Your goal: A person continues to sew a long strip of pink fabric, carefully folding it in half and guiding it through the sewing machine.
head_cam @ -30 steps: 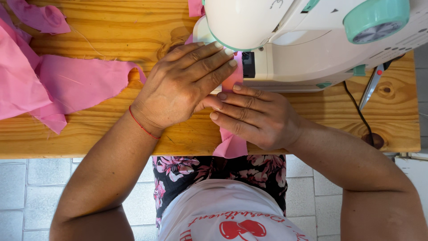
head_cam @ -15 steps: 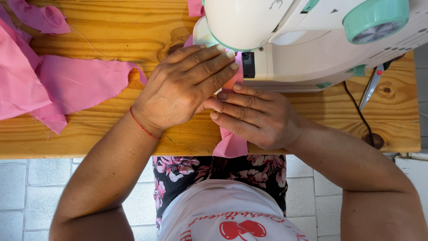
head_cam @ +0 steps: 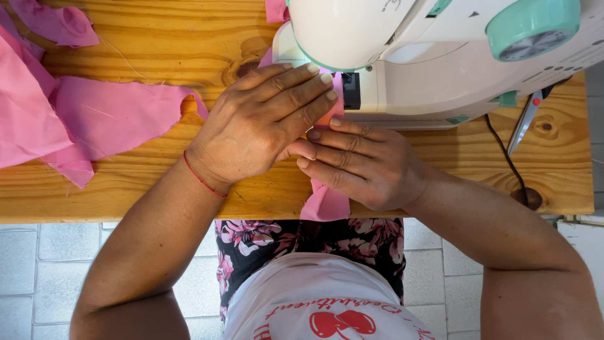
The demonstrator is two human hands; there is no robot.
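Observation:
A narrow strip of pink fabric [head_cam: 324,203] runs from under the white sewing machine [head_cam: 402,60] to the near table edge and hangs over it. My left hand [head_cam: 261,123] lies flat on the strip, fingers stretched toward the machine's needle area. My right hand [head_cam: 362,162] presses flat on the same strip just in front of the machine base, its fingertips touching the left hand. The needle and most of the strip are hidden by the hands and the machine head.
A wooden table [head_cam: 157,38] carries loose pink fabric pieces [head_cam: 75,119] at the left. The machine has a mint green dial [head_cam: 531,25]. A pair of scissors [head_cam: 525,119] and a black cable [head_cam: 503,157] lie at the right. Tiled floor below.

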